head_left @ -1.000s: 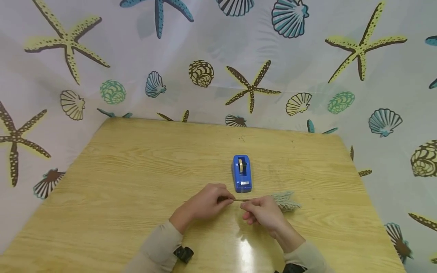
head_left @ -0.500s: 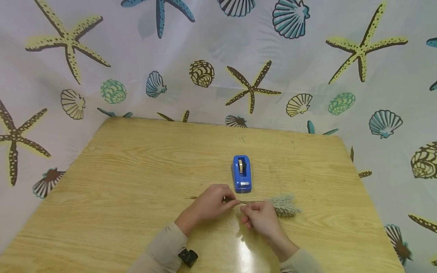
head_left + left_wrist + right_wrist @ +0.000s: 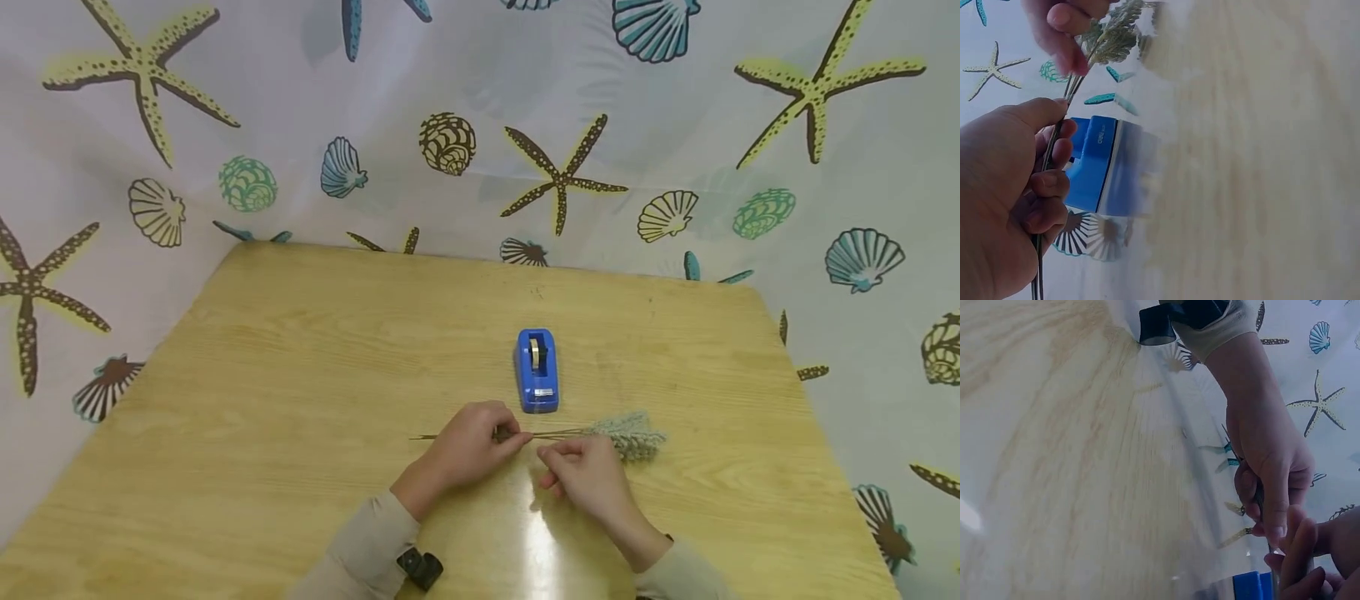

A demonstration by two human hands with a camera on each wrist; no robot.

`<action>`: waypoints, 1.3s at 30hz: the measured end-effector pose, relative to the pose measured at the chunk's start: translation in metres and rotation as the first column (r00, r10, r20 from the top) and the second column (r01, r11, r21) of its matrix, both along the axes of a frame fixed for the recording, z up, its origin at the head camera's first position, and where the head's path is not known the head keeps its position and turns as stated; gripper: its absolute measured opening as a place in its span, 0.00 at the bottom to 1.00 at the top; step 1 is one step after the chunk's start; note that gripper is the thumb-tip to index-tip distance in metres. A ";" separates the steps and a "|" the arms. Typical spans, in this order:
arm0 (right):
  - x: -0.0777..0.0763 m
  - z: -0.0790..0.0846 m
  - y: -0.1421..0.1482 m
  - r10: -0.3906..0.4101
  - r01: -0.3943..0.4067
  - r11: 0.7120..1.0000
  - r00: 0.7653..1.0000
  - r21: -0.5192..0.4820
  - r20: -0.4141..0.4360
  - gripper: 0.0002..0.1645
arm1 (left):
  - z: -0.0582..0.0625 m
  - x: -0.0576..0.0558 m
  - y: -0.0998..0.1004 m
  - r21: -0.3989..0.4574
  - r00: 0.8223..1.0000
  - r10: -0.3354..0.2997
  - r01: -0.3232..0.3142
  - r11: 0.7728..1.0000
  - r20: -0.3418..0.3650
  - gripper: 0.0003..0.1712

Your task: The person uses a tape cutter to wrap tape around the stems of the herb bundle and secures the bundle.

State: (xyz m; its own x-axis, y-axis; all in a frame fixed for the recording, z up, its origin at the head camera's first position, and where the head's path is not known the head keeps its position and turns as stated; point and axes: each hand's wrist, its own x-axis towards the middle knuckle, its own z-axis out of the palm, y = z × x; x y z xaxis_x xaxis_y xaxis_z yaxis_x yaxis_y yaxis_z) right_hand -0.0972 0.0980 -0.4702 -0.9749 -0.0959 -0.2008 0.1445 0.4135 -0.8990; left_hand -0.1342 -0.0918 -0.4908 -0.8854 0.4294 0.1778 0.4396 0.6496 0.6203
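Note:
A bunch of dried wheat-like stalks [image 3: 633, 435] lies crosswise, its pale green heads to the right and thin brown stems to the left. My left hand [image 3: 474, 442] grips the stems, thumb on top and fingers curled round them in the left wrist view; the stem ends show beyond its wrist side. The right hand [image 3: 588, 475] has its thumb and forefinger brought together just on the near side of the stems. In the left wrist view, the right fingertips [image 3: 1075, 59] are right at the stems below the heads. I cannot tell what they pinch.
A blue tape dispenser [image 3: 537, 371] with a roll of tape stands just beyond the hands. The wooden table [image 3: 337, 333] reaches back to a white curtain [image 3: 465, 83] printed with shells and starfish. Each forearm wears a black wrist strap with a camera.
The right hand has drawn slightly off the stems to their near side, uncovering more of the stems and heads. The left hand keeps its grip. The head view has tilted down a little.

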 end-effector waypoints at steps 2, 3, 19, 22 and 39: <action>0.000 0.004 0.001 0.027 -0.017 0.995 0.995 0.101 -0.092 0.11 | 0.001 -0.001 0.001 0.003 1.000 -0.007 0.007 1.000 -0.009 0.11; 0.000 0.005 0.001 0.040 -0.020 0.989 0.990 0.149 -0.132 0.13 | 0.002 -0.002 0.002 0.006 1.000 -0.011 0.011 1.000 -0.009 0.11; -0.015 0.004 -0.001 0.177 0.038 0.813 0.935 0.581 -0.307 0.08 | 0.007 -0.004 0.012 0.012 0.996 -0.004 0.003 1.000 0.089 0.12; -0.014 0.003 0.001 0.203 0.053 0.784 0.920 0.619 -0.336 0.09 | 0.008 -0.004 0.014 0.020 0.993 -0.001 -0.001 1.000 0.115 0.12; -0.017 -0.001 0.005 0.228 0.152 0.721 0.870 0.676 -0.438 0.10 | 0.007 -0.010 0.020 0.122 0.921 0.039 -0.093 0.988 0.387 0.10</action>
